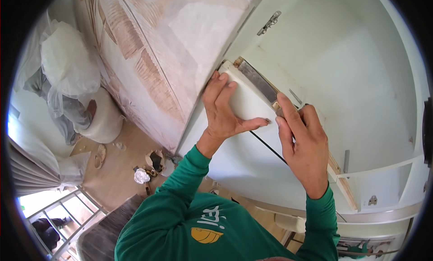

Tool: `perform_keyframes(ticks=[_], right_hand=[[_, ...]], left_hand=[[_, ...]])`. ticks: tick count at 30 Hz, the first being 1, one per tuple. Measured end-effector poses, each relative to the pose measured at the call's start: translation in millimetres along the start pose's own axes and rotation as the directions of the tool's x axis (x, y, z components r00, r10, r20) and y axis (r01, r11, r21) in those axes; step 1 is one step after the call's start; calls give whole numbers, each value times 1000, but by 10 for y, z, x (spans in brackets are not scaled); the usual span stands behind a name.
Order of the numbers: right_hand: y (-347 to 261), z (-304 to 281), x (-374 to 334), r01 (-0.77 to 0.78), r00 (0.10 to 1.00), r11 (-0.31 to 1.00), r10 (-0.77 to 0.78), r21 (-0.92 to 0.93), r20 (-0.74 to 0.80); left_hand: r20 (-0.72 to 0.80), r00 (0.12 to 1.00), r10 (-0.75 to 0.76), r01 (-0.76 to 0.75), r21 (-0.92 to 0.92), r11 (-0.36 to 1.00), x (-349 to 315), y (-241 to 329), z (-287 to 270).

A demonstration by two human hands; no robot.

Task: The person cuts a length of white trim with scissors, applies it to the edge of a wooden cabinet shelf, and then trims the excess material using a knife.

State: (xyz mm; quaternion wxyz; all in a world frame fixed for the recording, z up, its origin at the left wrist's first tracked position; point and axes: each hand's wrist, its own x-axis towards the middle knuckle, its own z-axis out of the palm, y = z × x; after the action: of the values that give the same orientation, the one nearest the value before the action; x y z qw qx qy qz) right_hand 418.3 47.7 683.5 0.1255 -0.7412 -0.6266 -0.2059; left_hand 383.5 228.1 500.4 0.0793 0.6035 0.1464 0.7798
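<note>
Your left fingers (218, 86) are spread wide on the white panel (246, 98), the tips up near its corner by the leaf-patterned wall (155, 76) and the thumb stuck out sideways toward your other hand. Nothing gripped there that I can see, they're just on the panel.

Your right fingers (293, 114) are bent in close at the near end of that grey strip (258, 80), index out along the strip's end and thumb tucked below it. There's a little tan bit showing between the two, but honestly can't tell if you're pinching it or only touching, your own hand hides too much.

The strip itself runs along the edge of the panel on the side of the open cabinet (361, 76), with tan bits at both ends. Its far end sits near your left fingertips but clear of them. There's also a thin dark line (268, 146) on the white surface, running from below your left thumb toward your right hand.
</note>
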Motion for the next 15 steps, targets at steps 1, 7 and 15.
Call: perform_keyframes(ticks=[1, 7, 15], right_hand=[[9, -23, -37, -4, 1000, 1000, 4, -5, 4], [-45, 51, 6, 1, 1000, 1000, 0, 12, -30], [-68, 43, 4, 3, 999, 1000, -3, 2, -35]], left_hand=[[2, 1000, -1, 1, 1, 1000, 2, -4, -2], [-4, 1000, 5, -5, -8, 1000, -15, -24, 10], [9, 1000, -10, 10, -19, 1000, -37, 4, -8]])
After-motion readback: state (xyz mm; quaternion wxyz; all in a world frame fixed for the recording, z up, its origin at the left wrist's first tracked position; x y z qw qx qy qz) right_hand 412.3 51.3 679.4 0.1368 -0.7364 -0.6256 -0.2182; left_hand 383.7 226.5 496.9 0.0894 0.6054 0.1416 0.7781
